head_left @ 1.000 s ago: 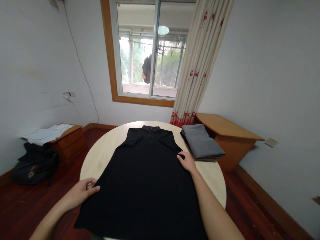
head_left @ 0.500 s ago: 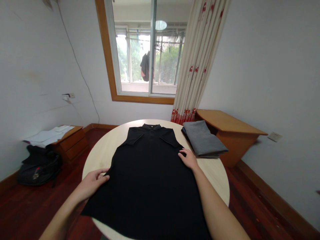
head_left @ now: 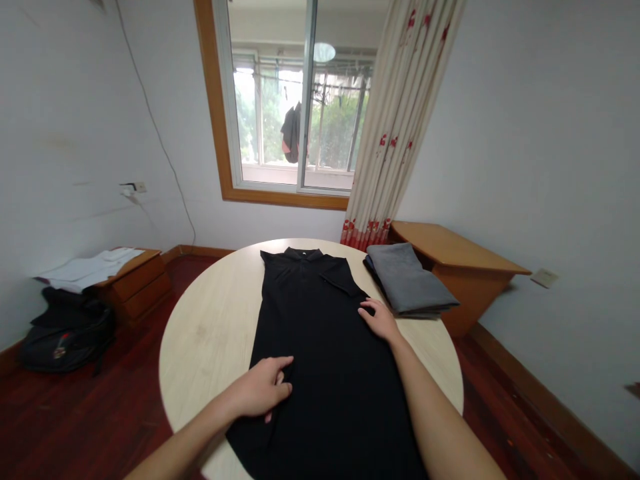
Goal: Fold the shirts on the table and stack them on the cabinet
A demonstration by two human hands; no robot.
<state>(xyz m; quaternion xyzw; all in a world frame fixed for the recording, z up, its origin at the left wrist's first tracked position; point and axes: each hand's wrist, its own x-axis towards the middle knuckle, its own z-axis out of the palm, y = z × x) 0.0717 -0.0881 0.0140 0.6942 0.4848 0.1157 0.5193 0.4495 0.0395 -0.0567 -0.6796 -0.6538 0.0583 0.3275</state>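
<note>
A black short-sleeved polo shirt (head_left: 320, 360) lies on a round pale table (head_left: 210, 300), its collar at the far end and its hem toward me. Its left side is folded inward over the body. My left hand (head_left: 263, 387) is on that folded side, thumb and fingers closed on the fabric near the lower middle. Over at the right edge, below the sleeve, my right hand (head_left: 380, 319) rests with curved, parted fingers on the cloth, not gripping it. Dark cloth hides exactly where the left fingertips end.
A stack of folded grey and dark clothes (head_left: 413, 280) sits on the table's right side. Beyond it stands a wooden desk (head_left: 455, 247). At left are a small cabinet (head_left: 135, 280) with papers on top and a black backpack (head_left: 65, 340) on the floor.
My left hand has moved right, carrying the shirt's left edge inward and baring more of the table at left. My right hand has stayed at the right edge.
</note>
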